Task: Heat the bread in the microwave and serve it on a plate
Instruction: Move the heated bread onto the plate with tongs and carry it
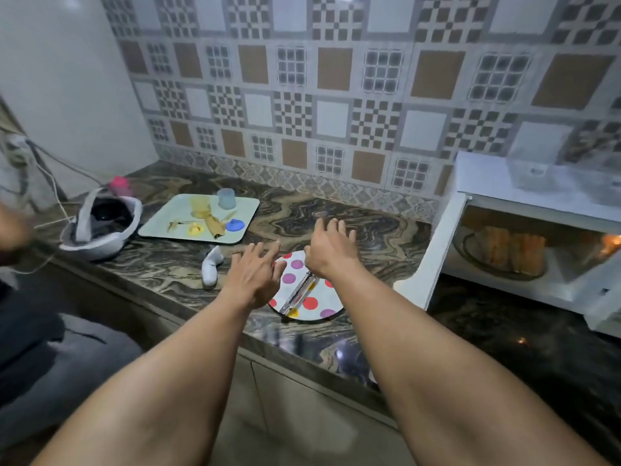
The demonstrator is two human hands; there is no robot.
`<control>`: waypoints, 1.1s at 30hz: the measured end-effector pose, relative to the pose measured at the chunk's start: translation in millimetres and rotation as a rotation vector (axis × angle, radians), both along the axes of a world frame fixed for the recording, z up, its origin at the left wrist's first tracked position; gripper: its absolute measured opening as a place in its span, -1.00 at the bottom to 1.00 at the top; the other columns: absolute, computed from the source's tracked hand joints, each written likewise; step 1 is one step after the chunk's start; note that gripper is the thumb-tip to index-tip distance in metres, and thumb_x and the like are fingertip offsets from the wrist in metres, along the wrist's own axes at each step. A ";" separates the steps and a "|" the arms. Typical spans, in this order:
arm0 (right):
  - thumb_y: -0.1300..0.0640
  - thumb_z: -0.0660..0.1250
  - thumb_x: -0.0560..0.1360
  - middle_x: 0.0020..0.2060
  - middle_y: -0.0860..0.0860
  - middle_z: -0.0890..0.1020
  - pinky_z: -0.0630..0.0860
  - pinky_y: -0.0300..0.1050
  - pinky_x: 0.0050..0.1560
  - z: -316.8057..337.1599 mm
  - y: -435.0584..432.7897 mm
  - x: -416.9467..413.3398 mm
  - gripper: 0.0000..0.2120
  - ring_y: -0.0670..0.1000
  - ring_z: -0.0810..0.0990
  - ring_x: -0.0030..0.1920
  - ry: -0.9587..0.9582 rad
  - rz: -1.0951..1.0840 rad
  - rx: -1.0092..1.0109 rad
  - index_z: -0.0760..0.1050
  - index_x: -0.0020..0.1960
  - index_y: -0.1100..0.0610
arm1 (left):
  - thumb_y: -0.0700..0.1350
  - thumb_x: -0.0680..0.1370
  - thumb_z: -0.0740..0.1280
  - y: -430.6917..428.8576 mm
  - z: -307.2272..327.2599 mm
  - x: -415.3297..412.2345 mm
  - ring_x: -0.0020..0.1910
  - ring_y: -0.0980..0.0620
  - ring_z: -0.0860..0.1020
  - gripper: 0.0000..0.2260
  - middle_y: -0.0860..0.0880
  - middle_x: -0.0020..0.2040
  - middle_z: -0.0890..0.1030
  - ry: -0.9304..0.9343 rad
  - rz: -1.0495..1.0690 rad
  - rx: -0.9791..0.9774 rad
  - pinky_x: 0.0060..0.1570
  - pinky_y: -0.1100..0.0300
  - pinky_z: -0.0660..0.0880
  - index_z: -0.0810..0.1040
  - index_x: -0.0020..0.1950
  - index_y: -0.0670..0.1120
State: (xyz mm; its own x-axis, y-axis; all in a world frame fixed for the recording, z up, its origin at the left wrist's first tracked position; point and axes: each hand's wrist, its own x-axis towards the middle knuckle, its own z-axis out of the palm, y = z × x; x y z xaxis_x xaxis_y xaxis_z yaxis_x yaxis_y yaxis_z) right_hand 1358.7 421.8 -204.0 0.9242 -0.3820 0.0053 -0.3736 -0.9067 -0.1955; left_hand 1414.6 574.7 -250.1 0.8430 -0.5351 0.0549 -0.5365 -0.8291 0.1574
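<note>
Bread slices (510,252) stand inside the white microwave (497,183), its door (440,250) swung open, at the right of the marbled surface (369,237). Just left lies a polka-dot plate (316,297) bearing metal tongs (300,292). The left hand (255,274) and right hand (327,250) hover over the plate, fingers spread, holding nothing. The label on the clear box (551,176) atop the microwave is too blurred to read.

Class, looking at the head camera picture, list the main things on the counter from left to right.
White headset → tray → spotted plate → open microwave door → bread inside the microwave.
</note>
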 end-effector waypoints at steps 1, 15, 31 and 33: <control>0.02 0.18 0.60 0.55 0.27 0.08 0.00 0.24 0.52 -7.6 0.3 6.5 -0.32 0.26 -0.01 0.56 0.005 -0.011 0.012 -0.02 0.59 0.23 | 0.16 0.68 -0.02 -0.9 -6.4 9.0 0.56 -0.15 0.16 -0.48 -0.15 0.58 0.23 0.005 -0.014 -0.004 0.47 -0.18 0.15 0.09 0.63 0.03; 0.00 0.21 0.59 0.39 0.20 0.34 0.39 0.14 0.21 -139.5 9.7 73.3 -0.35 0.24 0.34 0.36 0.102 -0.340 0.200 0.04 0.56 0.20 | 0.18 0.67 0.01 -28.9 -128.0 124.0 0.50 -0.22 0.23 -0.41 -0.23 0.52 0.27 0.157 -0.229 0.080 0.43 -0.18 0.24 0.00 0.64 -0.03; 0.12 0.30 0.54 0.21 0.20 0.55 0.43 -0.01 -0.09 -160.4 25.3 95.7 -0.45 0.27 0.57 0.16 0.100 -0.535 0.274 0.21 0.43 0.29 | 0.09 0.40 0.52 -46.2 -144.8 161.6 0.25 -0.30 0.48 -0.29 -0.23 0.27 0.50 0.433 0.090 -0.189 0.20 -0.05 0.44 0.30 0.45 -0.04; 0.10 0.33 0.53 0.16 0.18 0.58 0.44 -0.03 -0.09 -156.0 24.5 92.7 -0.56 0.25 0.58 0.14 0.095 -0.554 0.285 0.35 0.32 0.28 | 0.04 0.33 0.61 -49.3 -140.0 164.7 0.24 -0.23 0.52 -0.28 -0.17 0.25 0.55 0.543 0.191 -0.268 0.13 0.03 0.45 0.36 0.37 -0.08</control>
